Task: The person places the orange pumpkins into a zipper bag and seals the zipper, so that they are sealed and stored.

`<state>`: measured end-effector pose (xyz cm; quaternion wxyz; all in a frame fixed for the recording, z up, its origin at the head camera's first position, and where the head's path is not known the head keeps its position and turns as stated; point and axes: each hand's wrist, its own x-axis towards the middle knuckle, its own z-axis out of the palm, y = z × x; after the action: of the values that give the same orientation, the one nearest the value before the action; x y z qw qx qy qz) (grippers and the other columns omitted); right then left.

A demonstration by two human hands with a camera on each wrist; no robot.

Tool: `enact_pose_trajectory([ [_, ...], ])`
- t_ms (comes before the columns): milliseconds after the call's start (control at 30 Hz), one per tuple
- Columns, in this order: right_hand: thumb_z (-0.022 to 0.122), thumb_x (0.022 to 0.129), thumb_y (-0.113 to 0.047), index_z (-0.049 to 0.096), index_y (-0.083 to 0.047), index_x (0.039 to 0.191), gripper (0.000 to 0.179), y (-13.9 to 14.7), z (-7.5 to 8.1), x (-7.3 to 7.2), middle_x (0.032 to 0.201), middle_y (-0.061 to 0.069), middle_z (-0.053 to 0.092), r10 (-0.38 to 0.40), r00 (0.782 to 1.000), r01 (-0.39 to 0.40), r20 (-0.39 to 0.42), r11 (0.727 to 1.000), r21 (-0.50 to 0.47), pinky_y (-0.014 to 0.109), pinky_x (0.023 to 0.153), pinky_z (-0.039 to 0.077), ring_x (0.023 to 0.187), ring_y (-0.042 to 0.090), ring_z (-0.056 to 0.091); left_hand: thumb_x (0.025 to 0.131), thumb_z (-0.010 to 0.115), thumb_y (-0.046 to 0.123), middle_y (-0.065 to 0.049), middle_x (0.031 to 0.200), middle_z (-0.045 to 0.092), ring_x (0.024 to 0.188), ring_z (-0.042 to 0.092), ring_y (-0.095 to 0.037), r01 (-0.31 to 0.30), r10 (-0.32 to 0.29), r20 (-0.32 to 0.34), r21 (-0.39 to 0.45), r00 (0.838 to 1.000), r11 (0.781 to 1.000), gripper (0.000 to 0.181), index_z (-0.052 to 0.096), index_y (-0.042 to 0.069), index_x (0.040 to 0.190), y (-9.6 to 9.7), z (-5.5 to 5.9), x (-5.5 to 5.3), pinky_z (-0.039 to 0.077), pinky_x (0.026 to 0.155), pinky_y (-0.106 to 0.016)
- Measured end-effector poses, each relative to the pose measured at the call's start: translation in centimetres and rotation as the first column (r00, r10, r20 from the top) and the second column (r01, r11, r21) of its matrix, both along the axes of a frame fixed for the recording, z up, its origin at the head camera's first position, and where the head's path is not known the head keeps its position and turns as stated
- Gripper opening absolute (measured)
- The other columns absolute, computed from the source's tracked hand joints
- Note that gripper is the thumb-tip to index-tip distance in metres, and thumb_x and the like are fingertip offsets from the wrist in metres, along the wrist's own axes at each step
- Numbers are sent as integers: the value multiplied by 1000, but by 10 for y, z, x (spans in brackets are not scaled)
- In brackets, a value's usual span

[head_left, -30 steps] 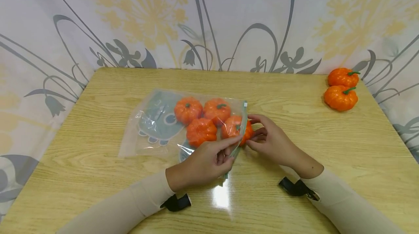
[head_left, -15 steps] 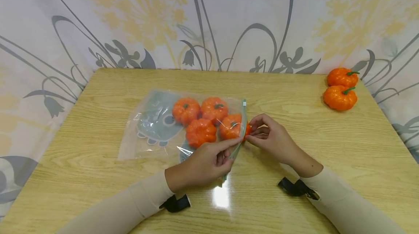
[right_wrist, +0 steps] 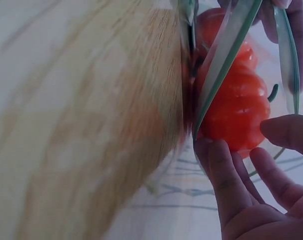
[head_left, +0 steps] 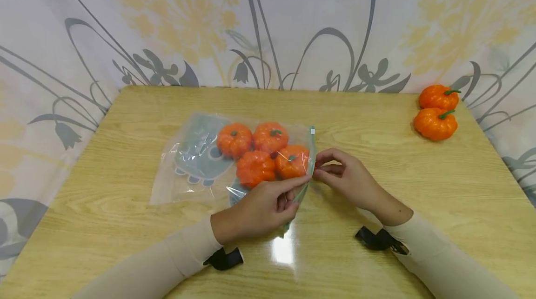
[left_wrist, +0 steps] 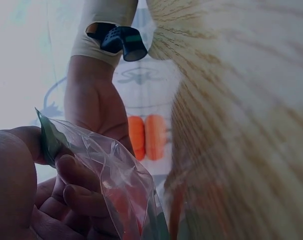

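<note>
A clear zip bag (head_left: 167, 182) with a blue-green cartoon print lies on the table, its green-edged mouth (head_left: 312, 148) facing right. Several small orange pumpkins (head_left: 255, 169) are inside it. My left hand (head_left: 261, 208) pinches the near side of the mouth, index finger stretched along the edge. My right hand (head_left: 345, 176) is at the opening, its fingertips touching the pumpkin (right_wrist: 236, 110) nearest the mouth. In the right wrist view the thumb and fingers are spread against that pumpkin's end, between the bag's two green edges. In the left wrist view, the bag film (left_wrist: 111, 160) hides part of the fingers.
Two more orange pumpkins with green stems, a front one (head_left: 435, 123) and a back one (head_left: 438, 97), sit at the table's far right corner. Behind the wooden table (head_left: 368, 117) hangs a flower-patterned cloth (head_left: 284, 24). Both wrists carry a black camera (head_left: 226, 259).
The pumpkin at the mouth has slid left, deeper into the bag, and the others have shifted slightly left. My right hand has followed a little to the left. The left hand has barely moved.
</note>
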<state>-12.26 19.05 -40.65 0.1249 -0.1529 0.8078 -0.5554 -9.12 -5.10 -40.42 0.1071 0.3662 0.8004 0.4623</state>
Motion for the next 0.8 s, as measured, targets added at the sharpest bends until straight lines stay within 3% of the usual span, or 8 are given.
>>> enact_pose_trajectory([
  [200, 62, 96, -1, 58, 4, 127, 32, 0, 3, 0, 128, 22, 58, 47, 999, -46, 25, 998, -39, 25, 91, 56, 111, 20, 69, 93, 58, 5, 4, 83, 56, 61, 43, 2, 4, -4, -12, -8, 1000, 1000, 54, 50, 6, 147, -1, 1, -1, 41, 55, -14],
  [333, 62, 96, -2, 59, 4, 129, 34, -1, 3, 0, 131, 23, 59, 79, 996, -77, 30, 996, -48, 26, 92, 55, 116, 26, 66, 93, 58, 5, 4, 81, 56, 63, 44, 2, 9, -9, -19, -3, 1000, 1000, 55, 49, 6, 147, -1, 1, -2, 42, 56, -14],
  [600, 61, 98, -6, 60, 4, 131, 35, -1, 0, 0, 131, 22, 62, 118, 993, -118, 30, 993, -3, 24, 96, 53, 122, 35, 62, 92, 59, 5, 4, 79, 56, 59, 42, 3, 5, -5, -33, 3, 999, 1000, 57, 48, 7, 148, -1, -2, -2, 40, 54, -14],
  [800, 61, 98, -9, 63, 1, 128, 31, -1, -2, 0, 130, 18, 64, 116, 993, -116, 4, 992, 41, 31, 98, 53, 121, 34, 63, 92, 59, 4, 4, 79, 56, 60, 43, 3, 1, -1, -39, 9, 999, 1000, 58, 48, 7, 148, -1, -3, -2, 42, 54, -14],
])
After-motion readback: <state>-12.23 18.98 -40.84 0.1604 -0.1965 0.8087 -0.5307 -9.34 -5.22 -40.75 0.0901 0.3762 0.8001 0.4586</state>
